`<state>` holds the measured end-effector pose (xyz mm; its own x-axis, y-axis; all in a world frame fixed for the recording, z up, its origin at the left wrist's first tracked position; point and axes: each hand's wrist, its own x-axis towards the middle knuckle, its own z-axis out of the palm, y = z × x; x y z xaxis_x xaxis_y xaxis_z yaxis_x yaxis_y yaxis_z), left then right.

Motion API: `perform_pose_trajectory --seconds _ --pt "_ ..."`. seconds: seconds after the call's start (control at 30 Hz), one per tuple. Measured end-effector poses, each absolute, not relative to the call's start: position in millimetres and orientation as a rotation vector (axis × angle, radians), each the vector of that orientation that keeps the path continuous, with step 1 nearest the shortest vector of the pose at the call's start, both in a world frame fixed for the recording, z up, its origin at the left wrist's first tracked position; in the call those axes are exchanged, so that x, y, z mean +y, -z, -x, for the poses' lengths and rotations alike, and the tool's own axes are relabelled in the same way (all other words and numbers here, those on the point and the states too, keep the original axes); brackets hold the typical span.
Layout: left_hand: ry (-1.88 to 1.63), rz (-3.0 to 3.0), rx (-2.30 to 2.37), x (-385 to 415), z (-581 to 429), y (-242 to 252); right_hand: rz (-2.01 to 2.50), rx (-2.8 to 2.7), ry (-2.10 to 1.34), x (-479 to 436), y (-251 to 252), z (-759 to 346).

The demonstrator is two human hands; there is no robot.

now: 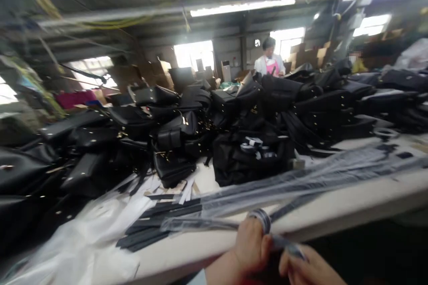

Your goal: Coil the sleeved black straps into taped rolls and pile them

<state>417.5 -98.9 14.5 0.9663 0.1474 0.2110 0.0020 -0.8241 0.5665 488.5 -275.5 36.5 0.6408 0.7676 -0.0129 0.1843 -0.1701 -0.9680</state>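
At the table's near edge my left hand (251,246) is closed around a roll of tape (261,220), whose ring shows above the fingers. A greyish, shiny strip of tape (280,242) runs from beside the roll toward my right hand (306,265). That hand pinches the strip's end, with thumb and fingers together. A plastic-wrapped black strap (200,223) lies on the table to the left and reaches my left hand. Another dark strap (296,206) extends beyond the roll to the right. The hands are slightly blurred, and the fingers' undersides are hidden.
Black bags (174,142) are heaped along the white table (187,249). Loose black straps (157,222) and clear plastic (80,240) lie at left, with long wrapped straps (274,178) across the middle. A person in a pink apron (270,64) stands behind the heap.
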Motion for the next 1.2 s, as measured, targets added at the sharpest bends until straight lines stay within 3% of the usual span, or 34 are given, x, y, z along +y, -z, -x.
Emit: perform_pose_trajectory --seconds 0.1,0.2,0.27,0.4,0.63,0.77,0.87,0.97,1.07,1.2 --pt "-0.144 -2.427 -0.027 -106 -407 -32 1.675 -0.744 -0.671 -289 -43 -516" --pt "0.204 -1.89 0.187 -112 -415 -49 1.964 -0.864 -0.247 -292 -46 -535" --pt "0.348 -1.493 0.278 -113 -420 -56 2.042 -0.978 -0.142 -290 -43 -534" --pt "0.373 -1.015 0.375 -106 -425 -68 1.961 -1.048 -0.37 -281 -26 -514" --pt "0.155 -0.742 0.426 -81 -438 -94 1.575 -0.759 -1.015 -262 1 -484" --pt "-0.153 -1.034 0.334 -80 -445 -85 1.23 -0.638 -1.265 -253 -6 -466" --pt "-0.364 -1.778 0.239 -86 -441 -64 1.011 -0.555 -1.282 -252 -21 -464" --pt "-0.267 -2.349 0.095 -93 -429 -48 0.855 -0.494 -1.218 -260 -35 -478" --pt "-0.091 -2.532 0.016 -97 -421 -49 0.841 -0.47 -1.173 -273 -40 -500" --pt "0.09 -2.535 0.076 -95 -420 -63 1.195 -0.539 -1.131 -288 -36 -523"
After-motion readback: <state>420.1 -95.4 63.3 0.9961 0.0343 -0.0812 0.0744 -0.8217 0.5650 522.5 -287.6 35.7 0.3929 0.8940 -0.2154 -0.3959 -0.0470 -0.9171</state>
